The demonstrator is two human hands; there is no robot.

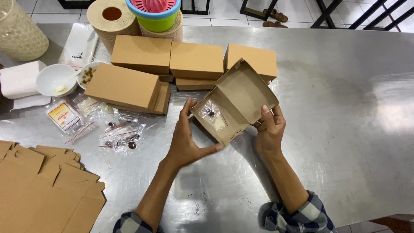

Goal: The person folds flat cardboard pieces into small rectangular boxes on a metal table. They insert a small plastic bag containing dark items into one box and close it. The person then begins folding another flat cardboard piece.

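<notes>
An open cardboard box (235,103) sits tilted near the middle of the steel worktop (345,108), lid up, with a small clear bag (212,114) inside. The right hand (269,129) grips the box's near right corner, fingers closed on its wall. The left hand (185,140) is spread open, thumb and fingers touching the box's left corner and front edge without closing round it. To the right of the box the worktop runs bare to its far edge. Just behind and left, closed boxes (172,64) are stacked close, nearly touching the open lid. Further left lie small sealed bags (120,136), two white bowls (56,80) and a paper roll (112,19). Flat box blanks (39,185) crowd the near left corner.
</notes>
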